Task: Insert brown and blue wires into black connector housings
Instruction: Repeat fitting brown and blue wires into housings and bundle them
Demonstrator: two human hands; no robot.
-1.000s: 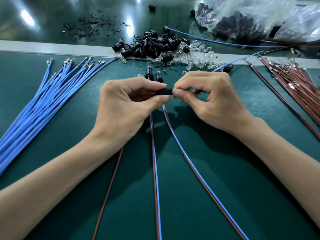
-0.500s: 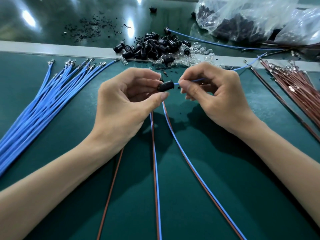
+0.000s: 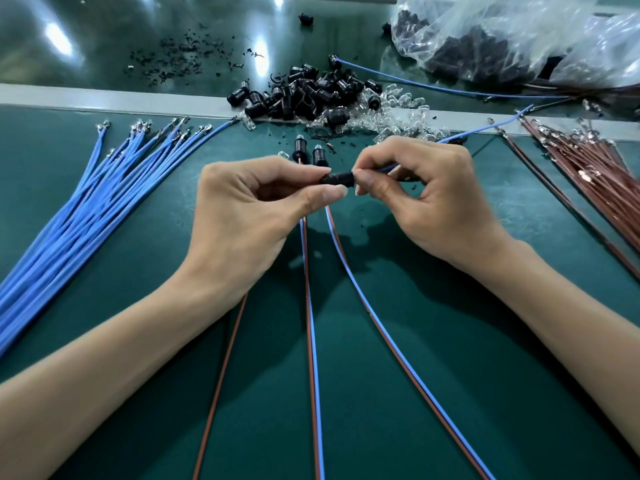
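Far left: blue wire bundle, too many to count. Left hand pinching one black housing above the mat, now level, no more tilted. Right hand pinching the blue wire, fingertips now against the housing, gap closed. Behind: two finished housings. Far right: brown wires, uncounted.

— Any print or numbers you can read there?
— None that I can read. The black housing I hold at mid-frame looks unmarked, though it is small and half covered, so I may miss a moulded mark.
— The blue wire leading to it? The clear bag at upper right?
— Bare insulation, plain plastic. No label, no lettering.
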